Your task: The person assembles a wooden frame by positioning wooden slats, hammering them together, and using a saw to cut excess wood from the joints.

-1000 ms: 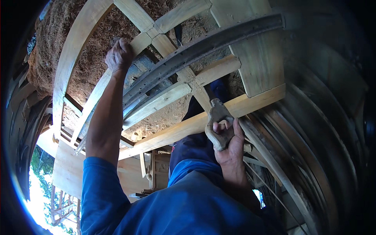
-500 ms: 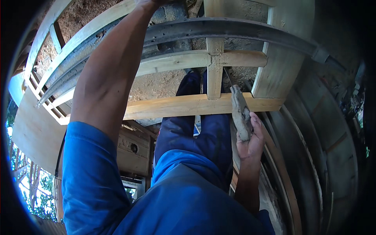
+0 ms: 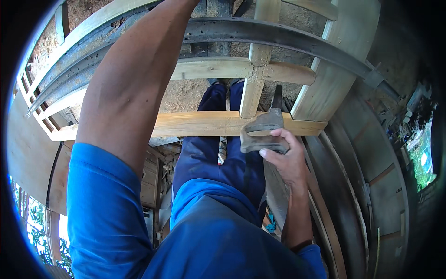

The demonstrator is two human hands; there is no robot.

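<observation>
My right hand (image 3: pixel 290 160) grips a handsaw (image 3: pixel 265 122) by its worn grey wooden handle, thumb and a finger around the handle's opening. The saw's dark blade points away from me, seen at a steep angle. Its handle hangs over the near rail (image 3: pixel 200 123) of a pale wooden frame; whether it touches is unclear. Just left of the blade, a short wooden crosspiece (image 3: pixel 253 95) meets that rail. My left forearm (image 3: pixel 134 83) reaches over the frame and past the top edge, leaving the left hand out of sight.
A long curved dark metal bar (image 3: pixel 260 35) crosses the frame's far side. To the right stands a wide pale board (image 3: pixel 330 88). Several long boards (image 3: pixel 341 181) lean at my right, and sawdust (image 3: pixel 181 98) covers the ground under the frame.
The handsaw has turned in my right hand, from edge-on to showing its handle's flat side. My left hand, partly visible before, has passed out of the top of the picture.
</observation>
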